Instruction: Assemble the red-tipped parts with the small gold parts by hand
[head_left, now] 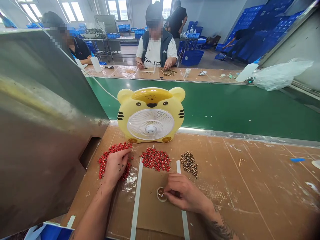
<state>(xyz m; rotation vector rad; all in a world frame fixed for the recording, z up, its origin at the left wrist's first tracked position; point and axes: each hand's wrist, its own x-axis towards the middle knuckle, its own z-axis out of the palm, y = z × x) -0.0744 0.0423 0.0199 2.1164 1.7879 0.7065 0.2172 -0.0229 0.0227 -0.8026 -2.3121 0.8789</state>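
My left hand [117, 164] rests over the left pile of small red parts [106, 160]. Its fingers are curled together, and whatever they pinch is hidden. A second heap of red parts with dark and metallic ends [155, 159] lies in the middle. My right hand [183, 191] pinches a thin pale stick [163, 193], whose tip reaches into a small round dish [158, 196]. That dish stands on a brown cardboard sheet [157, 218] edged with white tape strips. Just beyond my right hand sits a pile of small gold-and-black parts [189, 163].
A yellow animal-faced fan [151, 115] stands behind the piles. To the left rises a large metal housing [42, 133]. A green belt [220, 106] runs across, and a person [157, 46] works at the far bench. A plastic bag [280, 75] lies at far right.
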